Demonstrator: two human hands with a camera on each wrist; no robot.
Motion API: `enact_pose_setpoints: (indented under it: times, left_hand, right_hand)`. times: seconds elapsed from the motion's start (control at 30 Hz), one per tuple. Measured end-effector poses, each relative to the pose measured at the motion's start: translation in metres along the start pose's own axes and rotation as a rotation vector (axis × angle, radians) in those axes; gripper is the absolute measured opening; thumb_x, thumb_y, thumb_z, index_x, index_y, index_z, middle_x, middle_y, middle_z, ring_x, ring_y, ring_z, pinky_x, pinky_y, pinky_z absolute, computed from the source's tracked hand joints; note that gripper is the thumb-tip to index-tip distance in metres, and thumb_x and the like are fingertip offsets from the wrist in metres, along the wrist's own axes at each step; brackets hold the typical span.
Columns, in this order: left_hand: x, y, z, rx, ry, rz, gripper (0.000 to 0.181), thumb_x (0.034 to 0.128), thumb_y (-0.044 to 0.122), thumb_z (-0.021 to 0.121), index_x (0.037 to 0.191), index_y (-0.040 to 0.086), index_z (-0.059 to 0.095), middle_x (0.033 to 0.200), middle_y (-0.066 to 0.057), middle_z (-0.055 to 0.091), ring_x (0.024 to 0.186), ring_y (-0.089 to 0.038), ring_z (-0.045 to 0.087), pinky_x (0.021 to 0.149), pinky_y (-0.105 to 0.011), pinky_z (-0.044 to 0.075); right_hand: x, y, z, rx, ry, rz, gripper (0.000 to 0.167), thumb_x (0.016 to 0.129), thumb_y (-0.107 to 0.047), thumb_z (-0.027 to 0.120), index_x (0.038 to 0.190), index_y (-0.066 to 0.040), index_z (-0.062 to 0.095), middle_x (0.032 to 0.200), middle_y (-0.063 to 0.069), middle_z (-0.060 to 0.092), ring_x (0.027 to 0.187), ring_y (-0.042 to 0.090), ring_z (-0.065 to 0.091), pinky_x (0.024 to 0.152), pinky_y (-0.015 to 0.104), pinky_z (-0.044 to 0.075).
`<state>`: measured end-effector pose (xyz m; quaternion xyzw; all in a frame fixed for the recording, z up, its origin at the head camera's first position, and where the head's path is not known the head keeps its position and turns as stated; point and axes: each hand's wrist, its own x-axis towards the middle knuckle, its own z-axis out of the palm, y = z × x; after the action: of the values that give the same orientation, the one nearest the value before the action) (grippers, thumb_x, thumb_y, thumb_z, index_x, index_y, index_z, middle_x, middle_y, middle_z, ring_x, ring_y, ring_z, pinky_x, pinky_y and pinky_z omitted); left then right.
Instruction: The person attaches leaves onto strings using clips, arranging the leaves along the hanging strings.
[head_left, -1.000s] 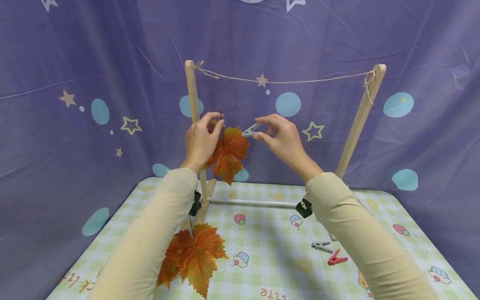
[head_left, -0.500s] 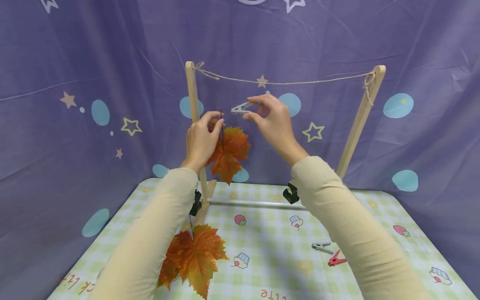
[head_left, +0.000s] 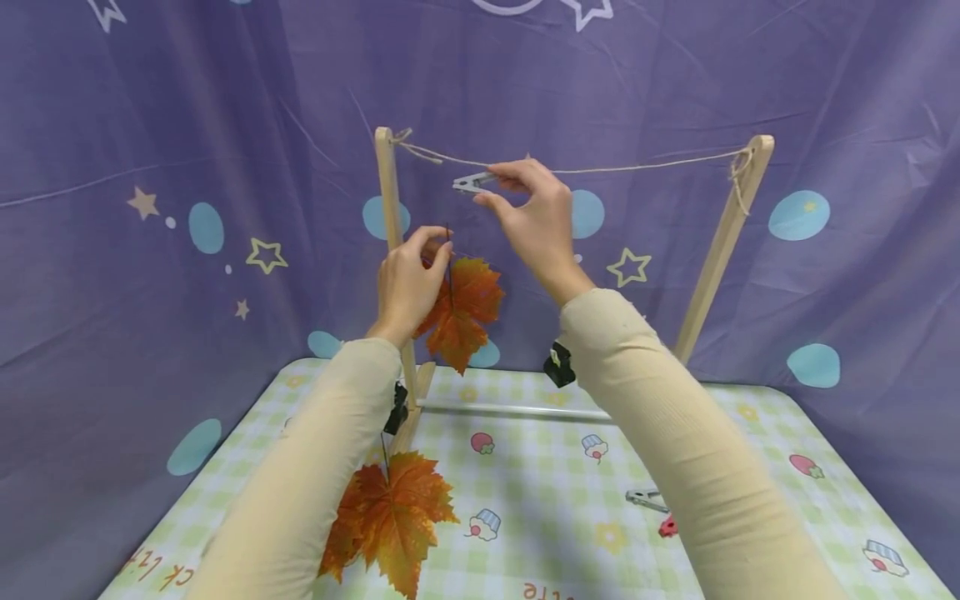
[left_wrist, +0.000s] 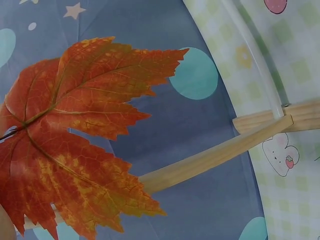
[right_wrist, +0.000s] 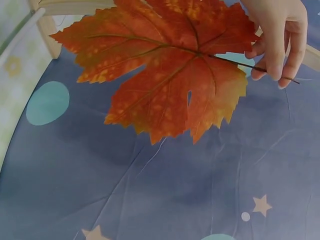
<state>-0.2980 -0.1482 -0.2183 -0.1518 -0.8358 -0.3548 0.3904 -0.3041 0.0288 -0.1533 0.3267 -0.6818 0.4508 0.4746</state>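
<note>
My left hand (head_left: 408, 282) pinches the thin dark stem of an orange-red maple leaf (head_left: 467, 312), which hangs below the fingers. The leaf (left_wrist: 80, 105) fills much of the left wrist view, and the right wrist view shows the left hand (right_wrist: 282, 35) gripping its stem (right_wrist: 235, 62). Higher up, my right hand (head_left: 536, 217) holds a grey clothespin (head_left: 472, 182) between thumb and fingers, its nose pointing left. The clothespin is just below a twine line (head_left: 637, 167); whether they touch I cannot tell. Part of the twine is hidden behind the right hand.
Two wooden posts (head_left: 720, 250) carry the twine, joined low down by a white rod (head_left: 517, 410). More maple leaves (head_left: 397, 517) lie on the checked tablecloth (head_left: 540, 542) by the left forearm. A grey clothespin (head_left: 647, 499) and a red clothespin (head_left: 667, 527) lie partly behind the right sleeve.
My right hand has risen and moved left with the grey clothespin, from beside the leaf up to near the twine. The left hand and its leaf have stayed nearly still.
</note>
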Motion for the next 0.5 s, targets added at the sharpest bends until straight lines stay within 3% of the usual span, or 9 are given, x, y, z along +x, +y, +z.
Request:
enact_pose_setpoints:
  times: [0.17,0.5]
  left_hand:
    - [0.000,0.002,0.001,0.016,-0.002,0.000,0.022,0.0990,0.025,0.063,0.117,0.014,0.070,0.090,-0.001,0.074,0.078,-0.019,0.066,0.074,-0.039,0.049]
    - [0.000,0.002,0.000,0.008,0.004,-0.002,0.021,0.0982,0.025,0.064,0.115,0.014,0.070,0.089,-0.001,0.073,0.077,-0.019,0.066,0.073,-0.039,0.048]
  right_hand:
    - [0.006,-0.004,0.004,-0.020,0.045,-0.006,0.030,0.078,-0.011,0.084,0.103,0.002,0.075,0.096,0.012,0.071,0.089,0.022,0.065,0.084,0.028,0.050]
    - [0.028,-0.011,0.010,-0.122,0.032,0.037,0.026,0.079,-0.016,0.084,0.100,-0.002,0.077,0.093,0.009,0.072,0.087,0.019,0.067,0.082,0.023,0.050]
